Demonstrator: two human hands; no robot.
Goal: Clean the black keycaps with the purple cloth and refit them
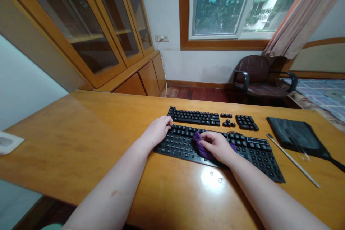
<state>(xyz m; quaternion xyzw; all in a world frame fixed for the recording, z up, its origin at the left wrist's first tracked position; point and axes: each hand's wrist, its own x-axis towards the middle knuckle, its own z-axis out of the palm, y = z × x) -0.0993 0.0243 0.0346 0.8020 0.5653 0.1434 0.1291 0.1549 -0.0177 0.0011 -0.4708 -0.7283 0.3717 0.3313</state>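
Note:
A black keyboard (pixel 178 147) lies on the wooden desk with most of its keycaps off, so the bare switch posts show; its top row still has caps. My left hand (pixel 159 129) is closed at the keyboard's upper left corner, fingers curled over the edge. In my right hand (pixel 217 145) is a bunched purple cloth (pixel 201 147), pressed against the middle of the keyboard; the fingers are wrapped round it. Just behind the keyboard, loose black keycaps (pixel 195 116) sit in rows as on a keyboard. A separate number block of keycaps (pixel 246 122) stands to their right.
Right of the keyboard lies a thin brush (pixel 293 161) with a pale handle. A black pouch (pixel 296 134) is behind it, with a thin wire tool (pixel 300 147) across it. A pale object (pixel 9 143) rests at the desk's left edge. Beyond the desk stands an office chair (pixel 253 75).

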